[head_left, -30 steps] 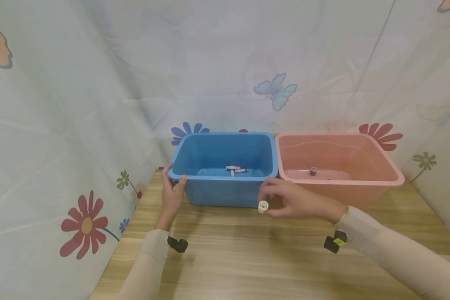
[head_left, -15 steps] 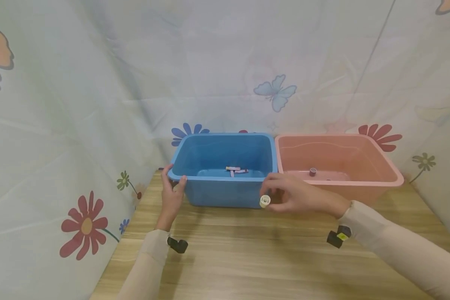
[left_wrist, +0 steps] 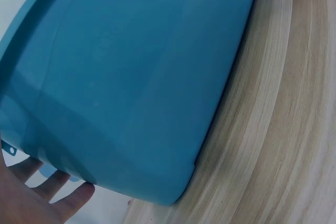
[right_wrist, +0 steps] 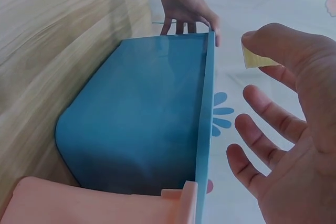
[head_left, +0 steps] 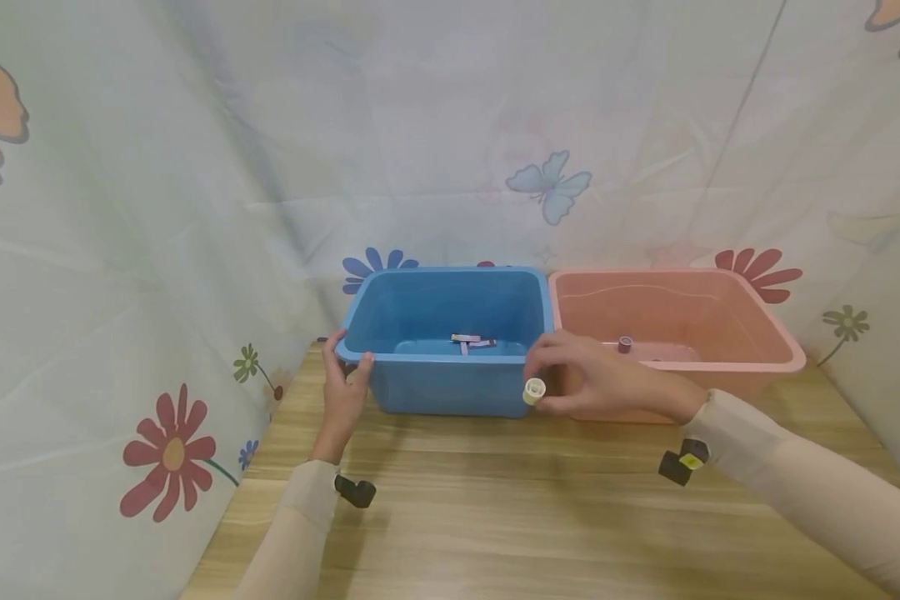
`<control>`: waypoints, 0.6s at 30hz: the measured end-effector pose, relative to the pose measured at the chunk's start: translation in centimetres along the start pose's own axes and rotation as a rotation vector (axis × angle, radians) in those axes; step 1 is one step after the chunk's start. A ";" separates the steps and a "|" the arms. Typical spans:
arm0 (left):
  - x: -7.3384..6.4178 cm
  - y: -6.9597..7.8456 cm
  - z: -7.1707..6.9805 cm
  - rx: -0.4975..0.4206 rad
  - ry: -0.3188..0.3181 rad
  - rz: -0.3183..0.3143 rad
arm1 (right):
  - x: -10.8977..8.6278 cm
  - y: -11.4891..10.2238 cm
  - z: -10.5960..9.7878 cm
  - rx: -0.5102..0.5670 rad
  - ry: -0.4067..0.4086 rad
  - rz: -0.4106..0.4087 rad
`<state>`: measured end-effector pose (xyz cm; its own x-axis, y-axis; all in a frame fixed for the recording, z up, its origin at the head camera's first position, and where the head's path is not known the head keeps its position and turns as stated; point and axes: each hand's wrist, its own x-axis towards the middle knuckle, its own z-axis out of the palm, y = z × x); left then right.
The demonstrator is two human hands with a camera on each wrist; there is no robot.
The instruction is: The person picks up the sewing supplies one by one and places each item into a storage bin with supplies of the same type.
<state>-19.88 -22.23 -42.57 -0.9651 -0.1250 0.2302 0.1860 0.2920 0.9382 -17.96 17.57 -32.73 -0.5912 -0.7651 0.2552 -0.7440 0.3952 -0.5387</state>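
Note:
Between the thumb and index finger of my right hand (head_left: 596,375) is a small cream cylinder (head_left: 534,391), with a ring inside its end. In the right wrist view this cylinder (right_wrist: 257,59) looks pale yellow, and the other fingers are spread apart. The hand hovers in front of where the blue tub (head_left: 450,387) and the pink tub (head_left: 765,379) meet. My left hand (head_left: 343,400) holds the blue tub's front left corner, thumb at the front rim and fingers along the outer side. The left wrist view shows these fingers (left_wrist: 73,203) against the tub's wall.
Three small pale sticks (head_left: 465,338) lie on the blue tub's floor. A small dark-sided cylinder (head_left: 625,344) stands in the pink tub, partly near another object cut off by the rim. Both tubs stand on a wooden table (head_left: 480,500) before a patterned cloth (head_left: 435,167).
My right hand has risen slightly and shifted a little right and toward the tubs, still pinching the cream cylinder. The left hand and both tubs have stayed in place.

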 end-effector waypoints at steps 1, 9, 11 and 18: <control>0.0 0.0 0.0 -0.001 0.000 0.000 | 0.0 0.0 -0.1 -0.002 0.001 -0.002; -0.1 0.1 -0.1 0.003 -0.001 0.007 | 0.0 0.5 -0.7 -0.035 0.037 -0.057; -0.1 0.1 -0.1 0.013 0.000 0.008 | 0.0 0.7 -0.8 -0.040 0.056 -0.087; 1.0 -2.4 -0.1 0.018 0.007 0.012 | 0.3 1.3 -1.4 -0.066 0.092 -0.099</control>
<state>-21.31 -23.12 -44.59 -0.9613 -0.1283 0.2436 0.1944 0.3106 0.9305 -19.53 18.62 -32.22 -0.5376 -0.7534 0.3787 -0.8172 0.3549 -0.4541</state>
